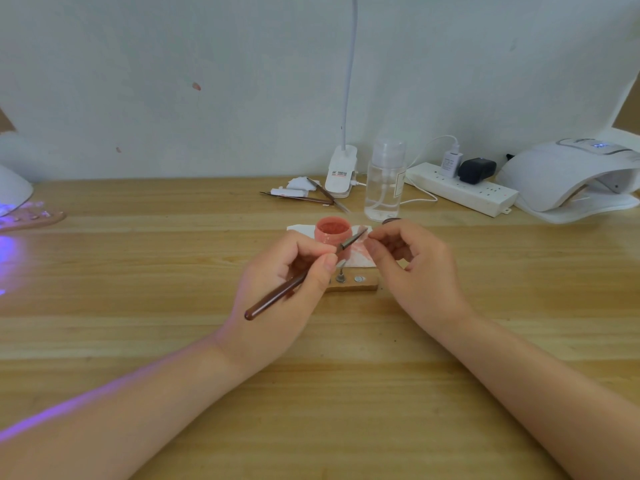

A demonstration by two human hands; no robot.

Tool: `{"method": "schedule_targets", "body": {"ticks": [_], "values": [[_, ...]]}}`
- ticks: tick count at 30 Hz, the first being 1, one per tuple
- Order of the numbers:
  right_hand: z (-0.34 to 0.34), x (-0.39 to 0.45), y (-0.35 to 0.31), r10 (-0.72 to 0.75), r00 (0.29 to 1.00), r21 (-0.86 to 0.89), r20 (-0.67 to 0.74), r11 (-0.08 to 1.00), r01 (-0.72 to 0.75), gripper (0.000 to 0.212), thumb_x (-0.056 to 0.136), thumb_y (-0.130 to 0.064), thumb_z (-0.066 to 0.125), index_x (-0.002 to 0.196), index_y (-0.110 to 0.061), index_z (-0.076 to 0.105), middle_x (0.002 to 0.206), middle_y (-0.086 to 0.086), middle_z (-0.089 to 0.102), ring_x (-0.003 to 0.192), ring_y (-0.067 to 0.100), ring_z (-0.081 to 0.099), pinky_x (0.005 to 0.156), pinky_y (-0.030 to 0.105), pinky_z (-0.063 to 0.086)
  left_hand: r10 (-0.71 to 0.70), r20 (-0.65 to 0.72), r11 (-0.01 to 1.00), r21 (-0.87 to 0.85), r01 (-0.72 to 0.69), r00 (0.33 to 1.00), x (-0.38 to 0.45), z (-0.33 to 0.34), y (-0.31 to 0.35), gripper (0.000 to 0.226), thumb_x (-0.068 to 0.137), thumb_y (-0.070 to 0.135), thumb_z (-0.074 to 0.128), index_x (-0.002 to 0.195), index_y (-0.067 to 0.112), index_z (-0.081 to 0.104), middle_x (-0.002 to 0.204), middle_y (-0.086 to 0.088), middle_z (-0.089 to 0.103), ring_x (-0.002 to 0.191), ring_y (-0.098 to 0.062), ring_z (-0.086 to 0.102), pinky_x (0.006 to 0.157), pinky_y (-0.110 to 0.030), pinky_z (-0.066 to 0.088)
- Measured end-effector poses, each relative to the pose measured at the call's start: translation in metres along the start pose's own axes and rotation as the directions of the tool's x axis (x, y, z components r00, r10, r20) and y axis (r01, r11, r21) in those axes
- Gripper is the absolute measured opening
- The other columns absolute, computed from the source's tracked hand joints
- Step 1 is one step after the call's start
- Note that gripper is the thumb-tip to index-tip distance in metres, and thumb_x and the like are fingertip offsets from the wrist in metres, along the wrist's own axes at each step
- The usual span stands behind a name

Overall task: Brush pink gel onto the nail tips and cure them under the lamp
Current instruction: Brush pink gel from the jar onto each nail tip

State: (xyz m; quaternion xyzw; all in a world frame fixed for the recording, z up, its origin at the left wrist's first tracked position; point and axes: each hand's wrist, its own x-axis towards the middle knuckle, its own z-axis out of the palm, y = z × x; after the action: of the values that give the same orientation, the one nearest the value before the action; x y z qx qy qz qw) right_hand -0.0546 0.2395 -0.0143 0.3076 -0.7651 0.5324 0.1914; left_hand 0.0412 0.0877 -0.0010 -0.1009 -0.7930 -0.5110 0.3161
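My left hand [294, 275] grips a brown-handled gel brush [277, 296], its bristle end pointing up and right. The bristles meet a small clear nail tip [363, 236] that my right hand [408, 261] pinches between thumb and fingers. Just behind the hands stands an open pink gel jar [332, 230] on a white paper towel [360, 261] smeared with pink. Below the hands lies a wooden nail holder [360, 284] with metal stands. A white curing lamp [568, 178] sits at the far right. Another lamp [14, 192] glows purple at the left edge.
A clear pump bottle [384, 181], a clip lamp base [341, 171] and a power strip [460, 188] with plugs line the back of the wooden table. Tweezers and small tools [304, 197] lie left of the clip. A wooden holder [34, 220] lies under the left lamp.
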Motion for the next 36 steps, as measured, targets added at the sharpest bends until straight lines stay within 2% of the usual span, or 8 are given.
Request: {"method": "schedule_targets", "body": {"ticks": [7,12,15,20,25,28,31,36], "values": [[0.0007,0.0001,0.0009,0.019,1.0,0.012,-0.022,1.0,-0.019,0.014,0.085,-0.009,0.067,0.084,-0.022,0.064,0.075,-0.007,0.064,0.07,0.005,0.057,0.062,0.01,0.044,0.1,-0.006,0.995,0.028,-0.1,0.995,-0.0025,-0.0022,0.0012,0.012,0.087,0.028,0.052,0.08,0.019,0.056,0.075,-0.006,0.062,0.062,-0.019,0.057,0.056,-0.027,0.047],[0.0005,-0.0008,0.0004,0.011,1.0,-0.01,-0.01,1.0,-0.011,0.017,0.085,-0.01,0.068,0.084,-0.026,0.063,0.076,-0.01,0.063,0.071,0.003,0.057,0.062,0.01,0.044,0.056,-0.031,0.998,-0.018,-0.057,0.998,-0.0003,-0.0006,0.0033,0.003,0.089,0.024,0.06,0.087,0.026,0.059,0.075,0.013,0.066,0.064,-0.008,0.059,0.058,-0.018,0.049],[0.0011,-0.001,0.0002,0.0,1.0,-0.011,-0.021,1.0,-0.001,0.013,0.084,-0.008,0.068,0.084,-0.02,0.065,0.075,-0.008,0.063,0.07,0.004,0.056,0.06,0.009,0.042,0.012,-0.023,1.0,-0.013,-0.012,1.0,-0.0001,0.0,0.0028,0.011,0.087,0.017,0.059,0.088,0.028,0.061,0.078,0.022,0.068,0.069,0.003,0.061,0.062,-0.008,0.046],[0.0017,-0.0011,0.0002,-0.058,0.998,-0.148,-0.036,0.988,0.052,0.006,0.084,-0.006,0.068,0.085,-0.012,0.066,0.073,-0.005,0.063,0.068,0.009,0.055,0.058,0.007,0.039,0.032,0.01,0.997,0.072,-0.033,0.999,-0.0023,0.0001,0.0054,0.012,0.083,0.009,0.057,0.078,0.02,0.059,0.07,0.007,0.061,0.06,0.004,0.054,0.056,-0.004,0.038],[0.0009,-0.001,-0.0012,-0.054,0.998,-0.157,-0.037,0.986,0.047,0.005,0.084,-0.006,0.067,0.086,-0.01,0.067,0.074,-0.003,0.063,0.068,0.009,0.055,0.059,0.011,0.042,0.061,-0.041,0.996,0.06,-0.058,0.997,-0.0019,-0.0009,0.0073,0.013,0.084,0.006,0.054,0.078,0.017,0.056,0.073,-0.001,0.059,0.058,0.001,0.052,0.054,-0.005,0.037],[0.0006,-0.0014,-0.0024,-0.049,0.998,-0.164,-0.03,0.986,0.043,0.005,0.084,-0.006,0.067,0.086,-0.011,0.067,0.074,-0.003,0.063,0.068,0.01,0.056,0.059,0.012,0.043,0.038,-0.057,0.997,0.068,-0.034,0.998,-0.0008,0.0003,0.0073,0.01,0.086,0.011,0.056,0.081,0.02,0.058,0.075,0.004,0.063,0.06,-0.005,0.054,0.055,-0.007,0.04],[0.0005,-0.0014,-0.0023,-0.043,0.999,-0.164,-0.026,0.986,0.038,0.005,0.084,-0.006,0.067,0.086,-0.011,0.067,0.074,-0.003,0.064,0.069,0.01,0.056,0.059,0.012,0.043,-0.002,-0.02,0.997,0.083,0.004,1.0,-0.0006,0.0001,0.0068,0.018,0.09,0.008,0.061,0.085,0.025,0.062,0.077,0.015,0.065,0.065,0.003,0.057,0.059,-0.005,0.041],[0.0004,-0.001,-0.0018,-0.038,0.999,-0.166,-0.023,0.986,0.034,0.003,0.085,-0.007,0.068,0.086,-0.01,0.068,0.074,-0.002,0.063,0.07,0.01,0.055,0.06,0.011,0.042,0.009,0.009,0.996,0.087,-0.01,1.0,-0.0014,-0.0008,0.007,0.011,0.082,0.008,0.057,0.076,0.017,0.06,0.073,0.003,0.062,0.063,0.001,0.055,0.059,-0.005,0.04]]}}
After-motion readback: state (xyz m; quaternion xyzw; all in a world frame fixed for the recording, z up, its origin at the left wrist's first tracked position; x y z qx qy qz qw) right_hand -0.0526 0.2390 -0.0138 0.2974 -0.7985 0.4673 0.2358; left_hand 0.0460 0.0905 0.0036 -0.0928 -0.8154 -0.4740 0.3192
